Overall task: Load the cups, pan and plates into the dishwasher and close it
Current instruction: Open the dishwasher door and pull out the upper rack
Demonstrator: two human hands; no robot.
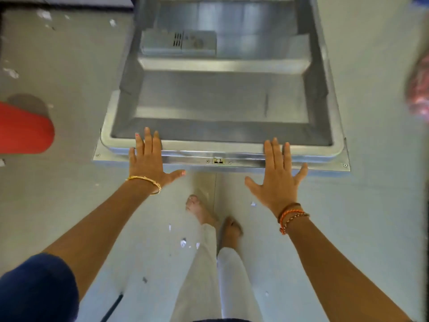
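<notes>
The dishwasher door (222,105) hangs open toward me, its steel inner face and detergent box (178,44) showing. My left hand (149,161) lies flat with straight fingers over the door's front edge at its left part. My right hand (277,173) lies flat with spread fingers on the same edge, right of the latch (218,161). Neither hand holds anything. No cups, pan or plates are in view, and the racks are hidden.
A pale tiled floor (69,66) surrounds the door. A red object (23,129) sits on the floor at the left. A blurred reddish object (417,89) is at the right edge. My bare feet (213,219) stand just below the door's edge.
</notes>
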